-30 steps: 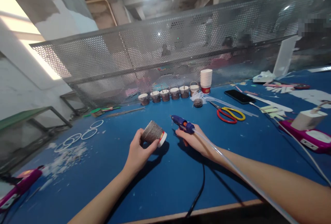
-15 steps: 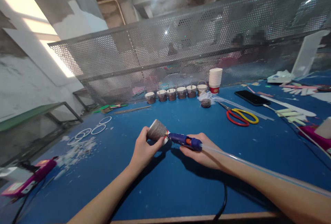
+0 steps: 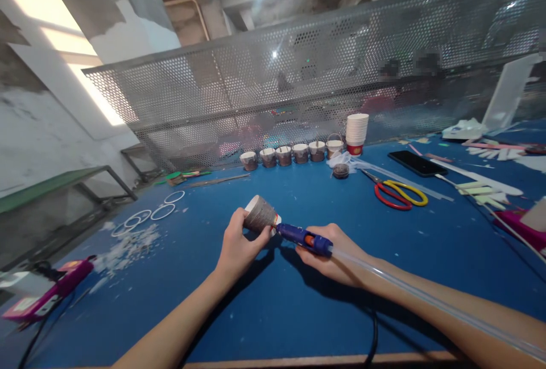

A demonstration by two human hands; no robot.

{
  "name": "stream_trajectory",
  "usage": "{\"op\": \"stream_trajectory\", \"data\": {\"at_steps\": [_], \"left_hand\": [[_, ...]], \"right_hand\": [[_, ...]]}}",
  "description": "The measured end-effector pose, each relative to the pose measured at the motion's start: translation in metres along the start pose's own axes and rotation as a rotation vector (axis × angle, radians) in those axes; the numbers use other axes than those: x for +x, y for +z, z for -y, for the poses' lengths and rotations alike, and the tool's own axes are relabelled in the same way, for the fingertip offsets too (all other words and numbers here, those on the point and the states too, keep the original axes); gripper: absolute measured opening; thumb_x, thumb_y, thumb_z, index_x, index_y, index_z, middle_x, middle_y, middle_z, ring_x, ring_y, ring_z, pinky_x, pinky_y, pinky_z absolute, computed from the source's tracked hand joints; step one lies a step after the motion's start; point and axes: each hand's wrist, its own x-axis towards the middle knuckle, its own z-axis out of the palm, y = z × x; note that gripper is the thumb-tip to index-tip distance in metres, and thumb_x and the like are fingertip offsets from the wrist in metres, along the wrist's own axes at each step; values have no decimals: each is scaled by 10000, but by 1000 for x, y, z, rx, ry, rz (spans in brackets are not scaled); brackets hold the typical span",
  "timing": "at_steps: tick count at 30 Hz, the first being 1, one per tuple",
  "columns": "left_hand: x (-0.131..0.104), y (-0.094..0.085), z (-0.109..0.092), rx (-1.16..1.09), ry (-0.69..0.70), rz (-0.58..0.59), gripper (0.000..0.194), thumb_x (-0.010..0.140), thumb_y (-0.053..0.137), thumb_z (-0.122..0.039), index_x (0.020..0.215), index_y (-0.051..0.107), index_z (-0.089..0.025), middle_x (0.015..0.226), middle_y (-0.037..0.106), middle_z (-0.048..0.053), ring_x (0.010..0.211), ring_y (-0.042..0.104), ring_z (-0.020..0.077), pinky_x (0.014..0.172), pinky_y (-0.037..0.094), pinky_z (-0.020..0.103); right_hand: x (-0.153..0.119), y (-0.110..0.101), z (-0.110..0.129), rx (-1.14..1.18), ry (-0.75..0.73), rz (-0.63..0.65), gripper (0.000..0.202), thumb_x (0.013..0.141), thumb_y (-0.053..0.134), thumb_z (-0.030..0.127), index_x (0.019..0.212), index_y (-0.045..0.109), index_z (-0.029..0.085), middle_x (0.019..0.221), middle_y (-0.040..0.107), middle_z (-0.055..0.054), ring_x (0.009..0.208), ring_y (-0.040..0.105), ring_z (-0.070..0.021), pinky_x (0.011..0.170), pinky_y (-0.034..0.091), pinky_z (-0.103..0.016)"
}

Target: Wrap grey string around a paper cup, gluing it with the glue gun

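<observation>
My left hand (image 3: 241, 244) grips a paper cup (image 3: 260, 215) wrapped in grey-brown cord, tilted on its side with its white open end toward the upper left. In my right hand (image 3: 335, 255) is a blue glue gun (image 3: 303, 237). Its nozzle meets the cup near the red-and-white base; whether glue is coming out I cannot tell. A long clear glue stick (image 3: 396, 279) runs from the gun's rear over my right forearm. Fingers of the right hand are partly hidden behind the gun.
Several wrapped cups (image 3: 284, 156) line the back, beside a stack of paper cups (image 3: 357, 133). A ball of cord (image 3: 340, 171), scissors (image 3: 398, 194) and a phone (image 3: 417, 163) lie to the right. White rings (image 3: 162, 211), glue scraps (image 3: 132, 247) and a magenta power strip (image 3: 63, 289) are left.
The cup has turned slightly in my left hand, and the glue gun's nozzle has dropped a little along its base. Both hands keep their hold.
</observation>
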Motion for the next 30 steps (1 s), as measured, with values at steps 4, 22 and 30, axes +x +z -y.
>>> {"op": "stream_trajectory", "data": {"at_steps": [4, 22, 30], "left_hand": [[-1, 1, 3, 18, 17, -5, 214, 723, 611, -344, 715, 445, -209, 668, 444, -43, 617, 444, 129, 583, 372, 241], [-1, 3, 8, 154, 254, -70, 217, 743, 606, -291, 722, 403, -215, 684, 453, -31, 617, 431, 133, 554, 366, 240], [1, 3, 10, 253, 466, -139, 208, 757, 617, -248, 735, 414, -212, 699, 498, -13, 653, 467, 144, 549, 370, 243]], "right_hand": [[1, -2, -2, -15, 13, -17, 243, 758, 528, 293, 551, 431, 210, 502, 471, 22, 445, 353, -97, 476, 286, -242], [-1, 0, -1, -193, 43, 45, 213, 795, 544, 284, 608, 530, 182, 545, 567, -8, 460, 412, -95, 509, 313, -226], [-1, 4, -3, -228, 66, 32, 213, 797, 541, 300, 621, 524, 182, 581, 586, -23, 488, 436, -104, 539, 312, -239]]}}
